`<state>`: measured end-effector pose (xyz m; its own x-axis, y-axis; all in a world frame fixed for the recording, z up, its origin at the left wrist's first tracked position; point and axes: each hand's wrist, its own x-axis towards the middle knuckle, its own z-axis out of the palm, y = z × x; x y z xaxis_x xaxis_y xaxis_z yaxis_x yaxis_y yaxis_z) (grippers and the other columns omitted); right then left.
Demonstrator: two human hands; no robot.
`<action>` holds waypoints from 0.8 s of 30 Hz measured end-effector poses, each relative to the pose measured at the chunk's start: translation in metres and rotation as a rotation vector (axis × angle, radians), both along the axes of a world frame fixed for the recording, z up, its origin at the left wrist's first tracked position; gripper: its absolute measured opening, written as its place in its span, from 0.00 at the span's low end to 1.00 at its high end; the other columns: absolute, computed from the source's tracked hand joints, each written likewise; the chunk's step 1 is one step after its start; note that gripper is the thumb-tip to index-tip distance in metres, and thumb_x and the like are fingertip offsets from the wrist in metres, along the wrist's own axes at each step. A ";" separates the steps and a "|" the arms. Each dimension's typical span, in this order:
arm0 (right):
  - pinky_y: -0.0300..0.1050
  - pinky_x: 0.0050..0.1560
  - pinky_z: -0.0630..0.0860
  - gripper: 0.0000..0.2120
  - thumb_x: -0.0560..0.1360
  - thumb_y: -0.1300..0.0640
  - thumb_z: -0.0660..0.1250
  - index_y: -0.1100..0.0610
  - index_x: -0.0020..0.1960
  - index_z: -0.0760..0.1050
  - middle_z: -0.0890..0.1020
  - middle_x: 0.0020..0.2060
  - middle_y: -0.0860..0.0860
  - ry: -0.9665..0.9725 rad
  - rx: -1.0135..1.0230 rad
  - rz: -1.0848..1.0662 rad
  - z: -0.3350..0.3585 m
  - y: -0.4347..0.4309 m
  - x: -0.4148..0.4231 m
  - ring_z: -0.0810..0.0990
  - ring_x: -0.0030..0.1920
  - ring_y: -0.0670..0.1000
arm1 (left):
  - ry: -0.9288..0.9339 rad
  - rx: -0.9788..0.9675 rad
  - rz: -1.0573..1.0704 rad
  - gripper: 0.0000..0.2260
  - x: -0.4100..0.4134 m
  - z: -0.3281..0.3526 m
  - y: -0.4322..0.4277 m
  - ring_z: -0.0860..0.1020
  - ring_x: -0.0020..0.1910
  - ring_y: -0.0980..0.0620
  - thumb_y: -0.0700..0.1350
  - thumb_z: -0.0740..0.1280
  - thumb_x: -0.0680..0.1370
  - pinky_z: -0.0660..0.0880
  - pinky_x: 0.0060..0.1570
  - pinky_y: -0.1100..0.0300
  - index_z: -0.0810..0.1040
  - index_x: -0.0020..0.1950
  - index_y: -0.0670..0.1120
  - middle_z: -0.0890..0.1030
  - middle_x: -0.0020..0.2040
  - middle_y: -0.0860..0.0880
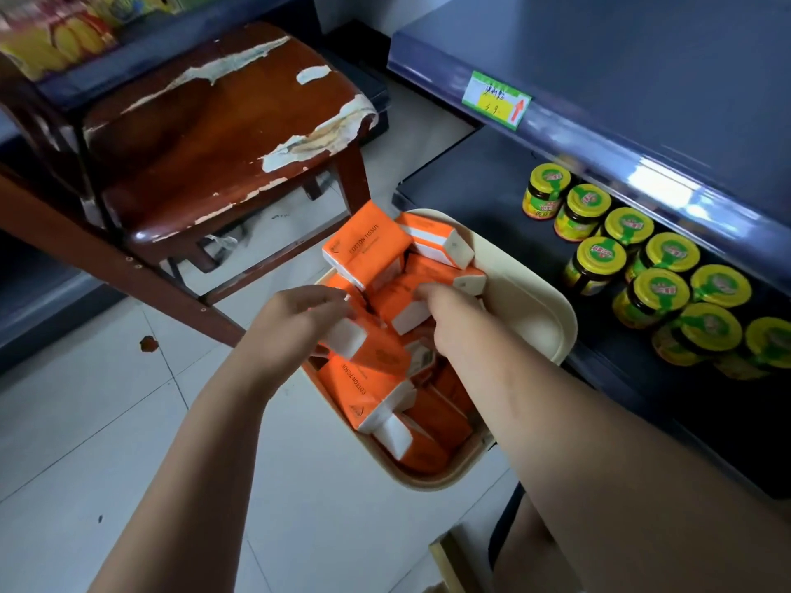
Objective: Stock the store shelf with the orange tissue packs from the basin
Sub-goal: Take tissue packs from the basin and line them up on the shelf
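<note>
A cream basin (pixel 535 306) sits on the floor against the dark lower shelf (pixel 483 194), filled with several orange tissue packs (pixel 364 243) lying at all angles. My left hand (pixel 295 318) reaches in from the left and grips one orange pack (pixel 368 342) by its white end. My right hand (pixel 449 310) is also inside the basin, its fingers curled over another orange pack (pixel 406 303) in the middle of the pile; its fingertips are partly hidden.
Several yellow-lidded jars (pixel 633 267) stand in rows on the lower shelf, right of the basin. An upper shelf (pixel 599 79) with a price tag (pixel 496 99) overhangs them. A worn brown wooden chair (pixel 222 122) stands behind the basin on the pale tiled floor.
</note>
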<state>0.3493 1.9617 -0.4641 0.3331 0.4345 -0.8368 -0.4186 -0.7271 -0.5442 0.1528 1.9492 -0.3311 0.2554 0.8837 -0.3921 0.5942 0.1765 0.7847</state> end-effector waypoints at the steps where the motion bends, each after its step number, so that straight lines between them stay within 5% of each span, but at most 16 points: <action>1: 0.56 0.50 0.83 0.29 0.58 0.45 0.76 0.58 0.55 0.77 0.82 0.46 0.56 0.027 0.020 -0.001 0.020 -0.006 -0.003 0.84 0.45 0.60 | -0.009 0.000 -0.001 0.07 0.002 0.002 -0.001 0.84 0.51 0.48 0.48 0.69 0.80 0.84 0.53 0.44 0.87 0.47 0.49 0.86 0.53 0.53; 5: 0.53 0.51 0.84 0.15 0.63 0.52 0.73 0.58 0.47 0.78 0.83 0.51 0.57 0.035 0.086 0.047 0.053 -0.025 -0.001 0.83 0.50 0.58 | -0.083 0.029 0.167 0.07 0.004 0.001 -0.002 0.83 0.50 0.46 0.43 0.77 0.76 0.85 0.47 0.44 0.83 0.52 0.50 0.81 0.57 0.50; 8: 0.45 0.33 0.81 0.10 0.74 0.61 0.68 0.59 0.54 0.73 0.80 0.49 0.57 0.126 0.179 0.059 0.073 -0.041 0.008 0.81 0.43 0.54 | -0.338 -0.104 0.332 0.17 0.002 0.007 -0.002 0.86 0.49 0.44 0.37 0.75 0.76 0.85 0.49 0.45 0.79 0.63 0.48 0.84 0.56 0.44; 9: 0.46 0.33 0.80 0.11 0.74 0.63 0.67 0.59 0.56 0.72 0.80 0.49 0.57 0.152 0.192 0.024 0.078 -0.047 0.012 0.82 0.44 0.54 | -0.394 -0.133 0.348 0.17 0.001 0.010 -0.001 0.87 0.49 0.44 0.36 0.74 0.76 0.85 0.49 0.46 0.79 0.64 0.46 0.85 0.55 0.43; 13: 0.51 0.46 0.84 0.29 0.61 0.68 0.62 0.57 0.62 0.74 0.80 0.60 0.62 0.244 0.288 -0.137 0.103 -0.071 0.026 0.85 0.54 0.63 | -0.522 -0.187 0.334 0.18 0.002 0.016 -0.003 0.86 0.54 0.40 0.39 0.73 0.76 0.83 0.47 0.47 0.79 0.66 0.41 0.85 0.57 0.38; 16: 0.57 0.64 0.78 0.21 0.68 0.69 0.59 0.60 0.57 0.79 0.85 0.53 0.59 0.165 0.382 -0.168 0.130 -0.088 0.037 0.85 0.54 0.61 | -0.595 -0.194 0.327 0.18 0.011 0.030 -0.014 0.86 0.53 0.41 0.38 0.74 0.76 0.84 0.44 0.49 0.78 0.65 0.41 0.86 0.56 0.40; 18: 0.57 0.67 0.76 0.13 0.73 0.66 0.63 0.58 0.54 0.81 0.86 0.51 0.59 0.128 0.453 -0.102 0.151 -0.100 0.046 0.85 0.55 0.60 | -0.629 -0.178 0.310 0.17 0.020 0.041 -0.023 0.87 0.51 0.42 0.38 0.74 0.76 0.84 0.43 0.49 0.77 0.63 0.42 0.86 0.54 0.41; 22: 0.46 0.43 0.81 0.09 0.77 0.57 0.70 0.54 0.57 0.80 0.87 0.52 0.56 0.005 0.559 -0.027 0.185 -0.121 0.063 0.87 0.46 0.55 | -0.705 -0.132 0.205 0.20 0.037 0.059 -0.032 0.86 0.52 0.41 0.39 0.74 0.75 0.83 0.42 0.50 0.77 0.66 0.40 0.85 0.55 0.39; 24: 0.47 0.45 0.79 0.14 0.76 0.55 0.72 0.53 0.61 0.79 0.86 0.56 0.55 -0.141 0.588 -0.033 0.199 -0.134 0.074 0.86 0.50 0.55 | -0.736 -0.129 0.143 0.18 0.049 0.072 -0.037 0.86 0.48 0.43 0.37 0.73 0.74 0.82 0.41 0.51 0.78 0.63 0.41 0.85 0.53 0.39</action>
<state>0.4231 1.8278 -0.2654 0.4444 0.7987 -0.4058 -0.3301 -0.2752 -0.9030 0.2020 1.9124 -0.2593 0.3775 0.8865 -0.2676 -0.1106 0.3301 0.9374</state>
